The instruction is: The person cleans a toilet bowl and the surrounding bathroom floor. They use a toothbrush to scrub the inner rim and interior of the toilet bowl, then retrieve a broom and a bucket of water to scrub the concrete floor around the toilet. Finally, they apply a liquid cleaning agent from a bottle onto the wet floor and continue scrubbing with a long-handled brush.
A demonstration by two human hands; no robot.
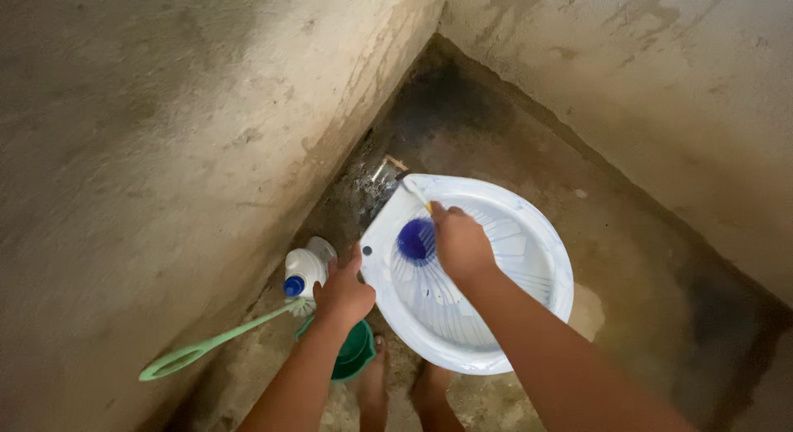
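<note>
Scrubbing under way: right hand (459,246) clenched on a thin stick over the blue pool in the white squat toilet pan (529,258), left hand (343,296) bracing its rim, fingers loosely curled, holding nothing; likely more strokes needed.

- We're looking down into a plain, unfinished toilet room in a modest home, tight and dim.
- Two rough cement walls (165,151) meet in a stained corner, bare of tile or paint.
- The floor (628,258) is raw concrete, dark and damp-looking near the corner.
- Set into that floor sits a white squat toilet pan (529,258), streaked with blue liquid pooling at its drain.
- Beside it: a white cleaner bottle (307,267) with a blue cap, a green long-handled brush (206,345), and a green bucket (357,353).
- Bare feet (405,395) stand at the pan's edge.
</note>
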